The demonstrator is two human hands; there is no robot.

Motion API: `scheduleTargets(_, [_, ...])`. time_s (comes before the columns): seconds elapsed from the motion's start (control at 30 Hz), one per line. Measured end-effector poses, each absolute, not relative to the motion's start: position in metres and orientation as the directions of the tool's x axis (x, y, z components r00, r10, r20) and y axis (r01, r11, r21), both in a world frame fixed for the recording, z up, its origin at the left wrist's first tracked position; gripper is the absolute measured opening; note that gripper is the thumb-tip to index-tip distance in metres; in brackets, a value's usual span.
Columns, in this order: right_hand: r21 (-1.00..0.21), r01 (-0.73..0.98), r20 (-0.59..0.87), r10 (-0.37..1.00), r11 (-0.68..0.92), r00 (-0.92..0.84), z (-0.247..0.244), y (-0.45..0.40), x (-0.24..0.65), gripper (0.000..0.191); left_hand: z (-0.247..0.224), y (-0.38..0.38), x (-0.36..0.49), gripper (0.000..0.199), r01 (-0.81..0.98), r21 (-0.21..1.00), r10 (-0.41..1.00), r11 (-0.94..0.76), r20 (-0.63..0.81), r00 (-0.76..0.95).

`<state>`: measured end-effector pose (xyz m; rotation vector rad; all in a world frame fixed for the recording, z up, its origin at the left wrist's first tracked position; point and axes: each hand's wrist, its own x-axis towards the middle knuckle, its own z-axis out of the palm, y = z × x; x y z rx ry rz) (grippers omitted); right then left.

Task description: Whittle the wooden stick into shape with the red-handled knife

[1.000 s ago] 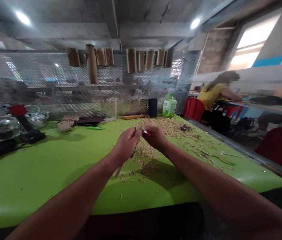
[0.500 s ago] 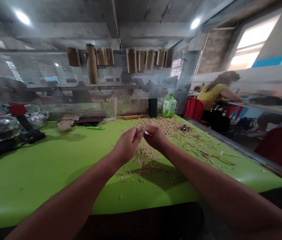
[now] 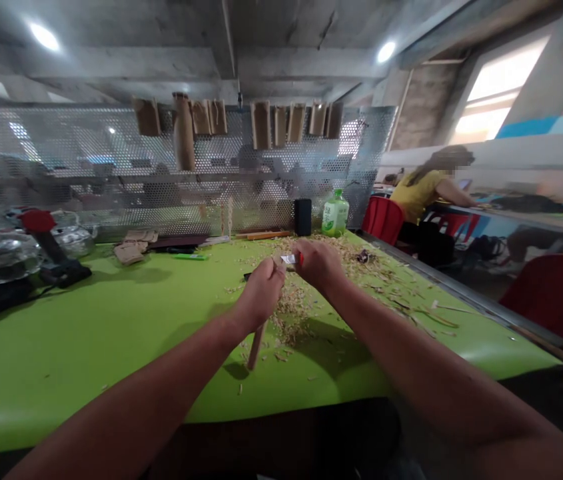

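We list one pale wooden stick (image 3: pixel 257 347), held in our closed left hand (image 3: pixel 261 293), lower end pointing down toward us. Our closed right hand (image 3: pixel 317 263) grips a red-handled knife (image 3: pixel 290 259) just beside it. Pale wood shavings (image 3: pixel 294 313) lie below both hands on a lime-green table (image 3: pixel 86 333); a green-capped plastic bottle (image 3: pixel 335 213) stands beyond them.

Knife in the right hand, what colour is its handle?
The knife handle is red, best seen in the head view.

- green-capped plastic bottle (image 3: pixel 335 216) beside a black cylinder (image 3: pixel 302 217)
- perforated metal screen (image 3: pixel 86 143) hung with brown paper sleeves (image 3: pixel 261 125)
- red chair (image 3: pixel 384 220)
- person in a yellow shirt (image 3: pixel 416 197) at a neighbouring bench
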<state>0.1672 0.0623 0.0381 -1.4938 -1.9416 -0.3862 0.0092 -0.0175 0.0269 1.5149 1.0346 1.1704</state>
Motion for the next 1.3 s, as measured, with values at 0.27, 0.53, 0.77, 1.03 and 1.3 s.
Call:
scheduleTargets(0.27, [-0.567,0.802,0.464,0.731,-0.189,0.500,0.047,0.104,0.256,0.034,0.025,-0.043,0.022,0.018,-0.094,0.993,0.915,0.067,-0.023,0.403])
scheduleTargets(0.53, [-0.432,0.776,0.658,0.749,0.459,-0.077,0.025,0.073,0.157,0.025,0.033,-0.016,0.001,0.012,-0.115,0.991,0.969,-0.073,0.098,0.228])
scheduleTargets(0.77, [-0.338,0.717,0.695,0.675,0.610,-0.247,0.021,0.054,0.152,0.024,0.037,-0.018,-0.005,0.018,0.130,0.927,0.930,-0.352,0.330,0.165])
scheduleTargets(1.03, [-0.351,0.706,0.714,0.663,0.616,-0.224,0.024,0.046,0.147,0.025,0.038,-0.019,-0.006,0.017,0.181,0.864,0.882,-0.469,0.447,0.150])
scheduleTargets(1.3, [-0.340,0.693,0.728,0.644,0.636,-0.235,0.026,0.045,0.150,0.027,0.040,-0.022,-0.006,0.016,0.173,0.868,0.883,-0.465,0.444,0.150])
